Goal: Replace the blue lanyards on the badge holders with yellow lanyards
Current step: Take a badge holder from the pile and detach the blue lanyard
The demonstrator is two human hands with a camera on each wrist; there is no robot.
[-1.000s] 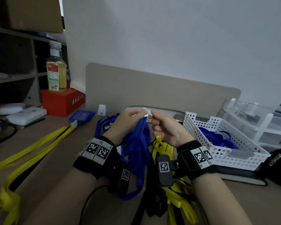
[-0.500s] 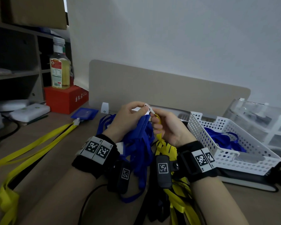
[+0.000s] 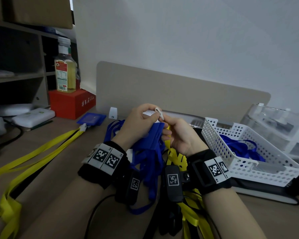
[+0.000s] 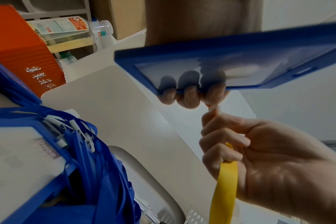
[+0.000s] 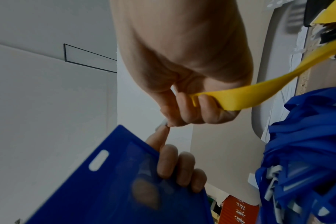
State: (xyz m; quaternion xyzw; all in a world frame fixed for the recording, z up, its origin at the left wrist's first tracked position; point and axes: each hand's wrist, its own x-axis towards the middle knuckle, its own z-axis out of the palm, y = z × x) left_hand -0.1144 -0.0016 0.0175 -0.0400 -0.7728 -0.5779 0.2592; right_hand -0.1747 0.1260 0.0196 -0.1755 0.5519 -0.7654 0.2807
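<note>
My left hand (image 3: 153, 116) grips a blue badge holder (image 4: 230, 60) by its edge; its slot (image 5: 98, 160) is empty. That holder shows tilted in the right wrist view (image 5: 125, 181). My right hand (image 3: 164, 120) curls round a yellow lanyard (image 4: 223, 189) and pinches its white clip (image 3: 159, 112) at the fingertips. The left forefinger touches the clip. The yellow strap (image 5: 249, 97) hangs down to a yellow heap (image 3: 178, 157) on the desk. Under my wrists lies a pile of blue lanyards (image 3: 150, 161) with holders attached.
A white perforated basket (image 3: 214, 135) on the right holds loose blue lanyards (image 3: 240, 145). At the left lies a blue holder (image 3: 91, 119) on a yellow lanyard (image 3: 41, 152). A bottle (image 3: 65, 73) stands on a red box (image 3: 71, 102). A beige divider (image 3: 179, 94) closes the back.
Both hands have risen a little and stayed together. The yellow strap now shows hanging from my right hand, lifted up from the heap.
</note>
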